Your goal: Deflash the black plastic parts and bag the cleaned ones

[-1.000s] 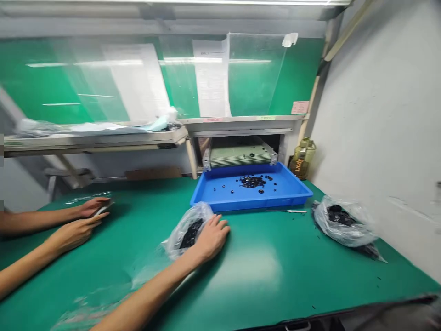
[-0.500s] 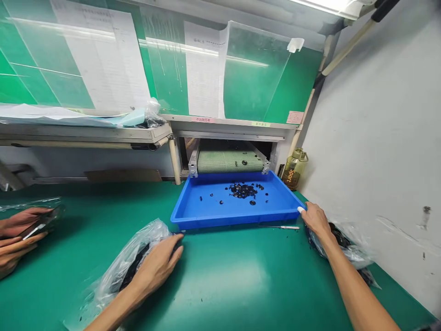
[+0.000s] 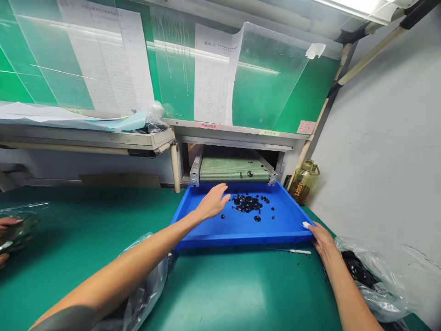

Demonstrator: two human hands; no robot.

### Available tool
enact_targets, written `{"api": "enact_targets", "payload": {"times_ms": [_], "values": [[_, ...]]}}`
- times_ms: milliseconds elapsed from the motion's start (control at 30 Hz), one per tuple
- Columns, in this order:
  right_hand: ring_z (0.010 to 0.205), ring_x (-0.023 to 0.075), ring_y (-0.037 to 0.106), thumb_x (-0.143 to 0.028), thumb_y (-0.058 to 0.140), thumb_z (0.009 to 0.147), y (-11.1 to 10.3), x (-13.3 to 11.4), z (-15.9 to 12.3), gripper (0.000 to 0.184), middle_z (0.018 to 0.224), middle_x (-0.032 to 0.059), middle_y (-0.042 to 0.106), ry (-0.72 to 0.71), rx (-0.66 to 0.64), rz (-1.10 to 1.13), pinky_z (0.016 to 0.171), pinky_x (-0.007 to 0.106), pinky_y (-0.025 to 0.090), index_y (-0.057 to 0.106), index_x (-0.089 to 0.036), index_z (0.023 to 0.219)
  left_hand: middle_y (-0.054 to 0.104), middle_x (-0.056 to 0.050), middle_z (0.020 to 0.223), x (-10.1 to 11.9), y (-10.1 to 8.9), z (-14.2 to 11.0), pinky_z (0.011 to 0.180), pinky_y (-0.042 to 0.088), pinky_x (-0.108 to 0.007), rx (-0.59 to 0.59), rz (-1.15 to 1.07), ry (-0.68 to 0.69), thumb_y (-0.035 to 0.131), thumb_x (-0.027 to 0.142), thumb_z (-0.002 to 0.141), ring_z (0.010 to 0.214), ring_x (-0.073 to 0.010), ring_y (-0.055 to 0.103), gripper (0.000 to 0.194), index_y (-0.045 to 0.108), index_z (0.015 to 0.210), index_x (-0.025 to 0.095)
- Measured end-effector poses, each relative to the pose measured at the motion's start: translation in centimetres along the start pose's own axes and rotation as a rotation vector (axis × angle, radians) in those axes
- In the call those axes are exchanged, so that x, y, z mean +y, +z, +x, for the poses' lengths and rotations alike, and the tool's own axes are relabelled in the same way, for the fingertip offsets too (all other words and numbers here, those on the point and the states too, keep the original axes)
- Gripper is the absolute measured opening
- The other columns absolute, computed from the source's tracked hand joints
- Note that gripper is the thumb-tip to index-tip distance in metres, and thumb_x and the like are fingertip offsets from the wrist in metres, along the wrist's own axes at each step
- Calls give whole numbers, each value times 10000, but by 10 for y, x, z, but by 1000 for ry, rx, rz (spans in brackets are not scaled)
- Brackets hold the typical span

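My left hand is over the blue tray, fingers stretched out, holding nothing. Just right of its fingertips lies a heap of small black round parts, with a few more scattered around it. My right hand grips the tray's front right corner, the thumb with a white covering on its tip over the rim. Under my left forearm a clear plastic bag is partly hidden. Beside my right forearm sits another clear bag with black parts inside.
Behind the tray a green conveyor belt ends above it, carrying a few black parts. A white-handled thin tool lies before the tray. A bottle stands by the wall. At far left, another person's hands hold a clear bag.
My left hand has left the plastic bag and moved up and right over the tray. My right hand came into view and took the tray's right corner.
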State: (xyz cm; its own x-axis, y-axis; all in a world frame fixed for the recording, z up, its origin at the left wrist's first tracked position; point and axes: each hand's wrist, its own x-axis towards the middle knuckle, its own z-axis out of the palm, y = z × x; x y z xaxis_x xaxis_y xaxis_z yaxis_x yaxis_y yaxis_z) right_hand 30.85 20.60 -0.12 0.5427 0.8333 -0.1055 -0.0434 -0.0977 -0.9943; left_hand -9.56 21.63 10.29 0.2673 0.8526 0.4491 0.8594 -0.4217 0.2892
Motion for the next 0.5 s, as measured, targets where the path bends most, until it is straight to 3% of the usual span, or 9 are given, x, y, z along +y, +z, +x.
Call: {"api": "enact_targets", "payload": {"times_ms": [133,233,300,400,500], "values": [[925,170,620,-335,572,915,-1,-3,4,308,1130,67,608,193,-38,41,779,363,542,569,-161,1169,399,-213,1449,21,42,103,1107,286,-469,37,43,2,369,309,932,1370,-314,324,453,452,1311,74],[934,174,620,-333,572,916,2,-5,5,317,1141,68,605,221,-40,113,782,365,543,564,-162,1182,360,-253,1457,36,69,135,1118,187,-570,40,55,25,350,267,938,1396,-366,253,457,421,1332,46],[926,172,624,-332,574,915,5,-5,3,315,1132,66,609,216,-35,162,774,359,545,566,-160,1179,366,-227,1459,46,84,130,1125,198,-547,-8,49,102,374,244,929,1387,-351,283,429,455,1314,73],[911,166,627,-328,572,917,7,-6,-5,305,1117,63,615,207,-5,213,763,351,548,570,-157,1169,499,-104,1381,54,98,100,1065,364,-377,-166,21,284,484,263,887,1257,-249,483,366,551,1240,193],[879,156,633,-328,570,919,4,-6,-24,292,1085,58,627,198,31,238,744,339,550,577,-152,1151,642,-21,1181,45,91,60,959,447,-281,-298,7,363,529,306,861,1086,-187,601,264,640,1096,261]]}}
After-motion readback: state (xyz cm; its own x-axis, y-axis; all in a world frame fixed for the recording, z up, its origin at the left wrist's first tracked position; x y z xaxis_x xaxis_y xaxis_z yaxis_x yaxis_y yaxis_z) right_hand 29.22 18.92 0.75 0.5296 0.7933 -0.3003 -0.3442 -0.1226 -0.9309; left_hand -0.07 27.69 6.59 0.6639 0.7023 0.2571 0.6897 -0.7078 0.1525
